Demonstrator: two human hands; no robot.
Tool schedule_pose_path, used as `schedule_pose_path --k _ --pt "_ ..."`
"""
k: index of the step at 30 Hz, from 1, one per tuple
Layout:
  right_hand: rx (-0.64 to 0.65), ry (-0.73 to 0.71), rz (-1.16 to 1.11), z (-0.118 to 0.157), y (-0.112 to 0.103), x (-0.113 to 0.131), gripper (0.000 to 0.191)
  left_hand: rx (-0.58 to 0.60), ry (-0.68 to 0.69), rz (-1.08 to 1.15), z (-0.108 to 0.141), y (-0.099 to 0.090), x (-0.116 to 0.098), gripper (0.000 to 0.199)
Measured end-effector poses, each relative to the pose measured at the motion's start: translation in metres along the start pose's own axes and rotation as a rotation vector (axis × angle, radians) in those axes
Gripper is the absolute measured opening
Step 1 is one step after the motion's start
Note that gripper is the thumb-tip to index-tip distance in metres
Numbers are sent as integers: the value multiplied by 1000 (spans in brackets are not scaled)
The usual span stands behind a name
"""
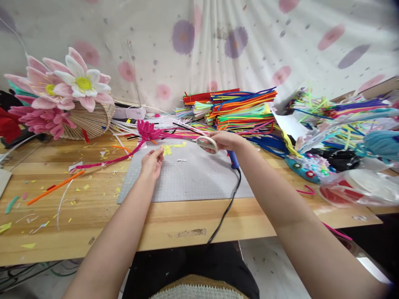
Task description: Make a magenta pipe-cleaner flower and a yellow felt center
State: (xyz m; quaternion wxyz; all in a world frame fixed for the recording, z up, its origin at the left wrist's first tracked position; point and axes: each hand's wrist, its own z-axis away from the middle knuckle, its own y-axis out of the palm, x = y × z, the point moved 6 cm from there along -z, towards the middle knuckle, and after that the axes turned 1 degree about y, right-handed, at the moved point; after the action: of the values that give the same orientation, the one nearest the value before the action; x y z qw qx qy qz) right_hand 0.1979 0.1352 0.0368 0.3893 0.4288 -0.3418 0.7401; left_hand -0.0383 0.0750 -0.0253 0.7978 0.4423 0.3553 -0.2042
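Note:
My left hand point(152, 163) is over the left part of the grey cutting mat point(187, 182), thumb and fingertips pinched together. At those fingertips is a thin, irregular yellow cut piece point(168, 150); its material is hard to make out. My right hand point(225, 141) is closed on a pair of scissors point(207, 144) with cream handles, their blades hard to see against the mat. Just behind both hands lies a pink fuzzy flower point(149, 130) with a long pink stem point(115, 160). A small white twisted bit point(181, 160) rests on the mat.
A blue-handled corded tool point(233, 160) lies beside my right wrist, its black cable hanging over the table edge. Bundles of coloured pipe cleaners point(243, 108) are stacked behind. Pink and white fuzzy flowers point(82, 83) stand left, near an orange stick point(56, 187) and yellow scraps.

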Motion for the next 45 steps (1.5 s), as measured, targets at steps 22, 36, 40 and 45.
schedule_pose_path --k 22,36,40,45 --pt "-330 -530 750 25 61 -33 46 81 -143 89 6 9 16 12" --pt "-461 -512 1011 24 66 -31 35 40 -91 49 11 9 24 16" --pt "-469 -509 1039 24 66 -31 34 44 -93 50 11 9 25 16" --pt "-482 -506 1051 22 66 -32 34 42 -90 65 9 8 25 16"
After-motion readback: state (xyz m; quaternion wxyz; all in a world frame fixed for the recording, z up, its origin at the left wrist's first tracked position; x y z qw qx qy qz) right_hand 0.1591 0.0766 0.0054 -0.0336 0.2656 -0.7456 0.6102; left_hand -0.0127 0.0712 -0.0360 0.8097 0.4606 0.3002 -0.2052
